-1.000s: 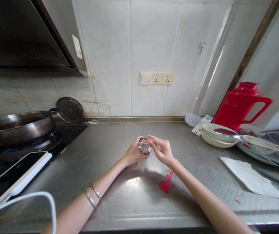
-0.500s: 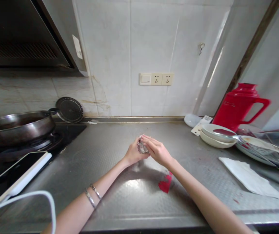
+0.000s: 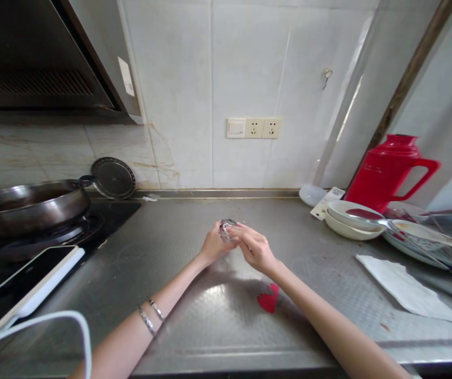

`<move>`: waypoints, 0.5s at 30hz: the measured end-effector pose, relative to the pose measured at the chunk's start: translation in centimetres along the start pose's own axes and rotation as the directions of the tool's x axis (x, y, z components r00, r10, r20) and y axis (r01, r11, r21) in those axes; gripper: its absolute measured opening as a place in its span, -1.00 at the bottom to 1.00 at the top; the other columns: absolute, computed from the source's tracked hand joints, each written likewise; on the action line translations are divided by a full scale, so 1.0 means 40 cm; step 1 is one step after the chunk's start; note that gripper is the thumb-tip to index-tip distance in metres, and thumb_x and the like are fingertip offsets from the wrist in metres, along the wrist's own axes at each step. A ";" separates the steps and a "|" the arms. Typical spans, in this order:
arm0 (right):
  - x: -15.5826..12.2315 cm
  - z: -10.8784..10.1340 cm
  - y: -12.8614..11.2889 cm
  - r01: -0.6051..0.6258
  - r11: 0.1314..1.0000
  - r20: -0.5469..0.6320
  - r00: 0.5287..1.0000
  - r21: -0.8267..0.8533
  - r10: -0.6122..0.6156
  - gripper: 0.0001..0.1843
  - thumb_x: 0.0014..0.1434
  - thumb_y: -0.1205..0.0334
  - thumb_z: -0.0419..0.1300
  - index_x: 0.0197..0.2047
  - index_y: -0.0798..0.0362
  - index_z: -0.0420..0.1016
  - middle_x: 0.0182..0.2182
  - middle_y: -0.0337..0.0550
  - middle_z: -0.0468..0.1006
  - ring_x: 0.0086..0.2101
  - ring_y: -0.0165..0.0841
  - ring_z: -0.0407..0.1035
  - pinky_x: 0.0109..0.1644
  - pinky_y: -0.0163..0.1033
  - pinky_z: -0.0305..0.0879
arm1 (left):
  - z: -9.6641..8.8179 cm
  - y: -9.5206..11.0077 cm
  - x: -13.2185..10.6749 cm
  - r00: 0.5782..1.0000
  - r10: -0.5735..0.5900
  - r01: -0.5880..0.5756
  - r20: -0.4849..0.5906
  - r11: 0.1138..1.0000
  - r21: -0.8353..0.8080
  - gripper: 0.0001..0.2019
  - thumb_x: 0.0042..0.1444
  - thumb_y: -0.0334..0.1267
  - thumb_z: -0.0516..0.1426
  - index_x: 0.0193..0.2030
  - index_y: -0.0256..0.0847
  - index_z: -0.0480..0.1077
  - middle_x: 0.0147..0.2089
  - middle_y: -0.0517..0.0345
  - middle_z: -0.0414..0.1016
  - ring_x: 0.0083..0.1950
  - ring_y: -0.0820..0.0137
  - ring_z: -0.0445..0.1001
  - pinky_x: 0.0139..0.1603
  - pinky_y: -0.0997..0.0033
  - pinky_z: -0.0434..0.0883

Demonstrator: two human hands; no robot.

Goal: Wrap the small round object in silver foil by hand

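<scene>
A metal counter [image 3: 170, 226] runs below the tiled wall [image 3: 178, 79], with a pan [image 3: 48, 213] on the hob [image 3: 117, 216] at left, and a red flask [image 3: 384, 176] behind stacked bowls [image 3: 352, 229] at right. Near the middle, the left hand [image 3: 214, 245] is curled around a silvery object [image 3: 226, 227], while the right hand [image 3: 258, 250] lies over its right side, fingers touching it, though I cannot tell whether these grip too. Nearer the front edge, a red patch [image 3: 268, 301] shows on the metal.
</scene>
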State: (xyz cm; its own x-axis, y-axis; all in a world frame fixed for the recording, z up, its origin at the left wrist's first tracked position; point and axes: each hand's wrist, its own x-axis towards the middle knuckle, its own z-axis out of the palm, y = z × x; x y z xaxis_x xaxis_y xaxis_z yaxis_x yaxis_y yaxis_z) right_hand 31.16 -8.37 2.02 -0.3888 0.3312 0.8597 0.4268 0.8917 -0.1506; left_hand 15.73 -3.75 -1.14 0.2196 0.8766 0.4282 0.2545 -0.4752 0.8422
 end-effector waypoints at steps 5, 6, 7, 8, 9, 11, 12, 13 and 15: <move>0.001 -0.021 0.046 -0.376 0.927 -0.212 0.905 0.010 0.369 -0.72 0.30 0.21 -0.02 -0.13 -0.02 0.51 -0.13 -0.10 0.60 -0.08 -0.24 0.48 0.03 -0.10 0.42 | 0.015 0.017 -0.012 0.999 -0.020 0.022 0.031 0.998 -0.056 -0.36 -0.30 -0.17 0.37 -0.04 -0.26 0.27 -0.15 0.03 0.51 -0.18 0.30 0.49 -0.17 0.34 0.41; 0.000 -0.019 0.052 -0.399 0.917 -0.185 0.900 0.017 0.395 -0.72 0.30 0.18 -0.02 -0.13 -0.02 0.52 -0.14 -0.11 0.60 -0.10 -0.23 0.49 0.00 -0.12 0.44 | 0.017 0.022 -0.016 0.999 -0.024 0.027 0.045 0.998 -0.051 -0.34 -0.32 -0.18 0.37 -0.03 -0.27 0.27 -0.15 0.03 0.51 -0.18 0.29 0.49 -0.17 0.33 0.42; -0.002 -0.016 0.056 -0.404 0.914 -0.135 0.905 0.027 0.404 -0.71 0.30 0.17 -0.02 -0.12 -0.03 0.52 -0.14 -0.11 0.60 -0.11 -0.23 0.50 -0.03 -0.14 0.45 | 0.019 0.026 -0.019 0.998 -0.029 0.032 0.061 0.999 -0.043 -0.33 -0.32 -0.18 0.37 -0.02 -0.27 0.27 -0.15 0.02 0.51 -0.18 0.29 0.50 -0.17 0.33 0.42; -0.005 -0.010 0.058 -0.400 0.916 -0.079 0.912 0.036 0.402 -0.71 0.30 0.17 -0.02 -0.10 -0.03 0.51 -0.13 -0.12 0.60 -0.11 -0.24 0.50 -0.05 -0.15 0.46 | 0.021 0.031 -0.022 0.997 -0.035 0.038 0.073 0.999 -0.038 -0.33 -0.33 -0.19 0.38 -0.02 -0.27 0.28 -0.15 0.03 0.51 -0.19 0.29 0.50 -0.18 0.33 0.42; -0.008 -0.004 0.058 -0.392 0.919 -0.034 0.919 0.044 0.394 -0.70 0.30 0.17 -0.02 -0.08 -0.03 0.51 -0.11 -0.12 0.59 -0.12 -0.24 0.50 -0.07 -0.16 0.47 | 0.023 0.034 -0.023 0.996 -0.042 0.045 0.082 0.998 -0.039 -0.33 -0.32 -0.19 0.38 -0.02 -0.27 0.29 -0.16 0.04 0.52 -0.20 0.29 0.50 -0.19 0.34 0.42; -0.014 0.008 0.055 -0.370 0.928 0.003 0.929 0.047 0.371 -0.69 0.30 0.20 -0.04 -0.04 -0.02 0.49 -0.07 -0.10 0.57 -0.11 -0.24 0.50 -0.08 -0.16 0.47 | 0.027 0.037 -0.024 0.995 -0.059 0.064 0.075 0.996 -0.058 -0.34 -0.32 -0.20 0.38 -0.01 -0.26 0.29 -0.17 0.06 0.52 -0.22 0.30 0.51 -0.20 0.35 0.43; -0.017 0.013 0.052 -0.349 0.936 -0.001 0.937 0.039 0.349 -0.69 0.31 0.22 -0.05 -0.02 -0.01 0.48 -0.04 -0.08 0.55 -0.09 -0.25 0.48 -0.05 -0.15 0.46 | 0.029 0.036 -0.023 0.996 -0.066 0.071 0.063 0.995 -0.074 -0.35 -0.32 -0.22 0.38 -0.01 -0.25 0.30 -0.18 0.07 0.53 -0.21 0.30 0.51 -0.20 0.35 0.44; -0.019 0.015 0.050 -0.319 0.947 -0.008 0.948 0.025 0.319 -0.68 0.31 0.24 -0.05 -0.01 -0.01 0.46 -0.02 -0.06 0.53 -0.05 -0.25 0.46 -0.01 -0.13 0.44 | 0.031 0.033 -0.022 0.996 -0.069 0.074 0.050 0.993 -0.092 -0.35 -0.32 -0.24 0.38 -0.01 -0.25 0.30 -0.18 0.07 0.53 -0.21 0.30 0.52 -0.19 0.35 0.44; -0.022 0.015 0.045 -0.235 0.972 0.001 0.972 -0.017 0.235 -0.67 0.31 0.28 -0.06 0.03 0.00 0.43 0.03 -0.04 0.49 0.02 -0.26 0.40 0.09 -0.10 0.39 | 0.036 0.026 -0.019 0.997 -0.071 0.074 0.027 0.989 -0.126 -0.37 -0.32 -0.28 0.37 -0.02 -0.23 0.31 -0.17 0.07 0.53 -0.18 0.30 0.52 -0.15 0.35 0.44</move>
State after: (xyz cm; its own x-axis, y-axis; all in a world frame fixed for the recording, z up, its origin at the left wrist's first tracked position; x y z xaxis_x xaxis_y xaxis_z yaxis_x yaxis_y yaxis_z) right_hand 31.78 -6.85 0.70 -0.2783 0.5317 0.7999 0.5201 0.7836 -0.3398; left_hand 17.17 -5.00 -1.05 0.2262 0.9057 0.3585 0.1489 -0.3959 0.9062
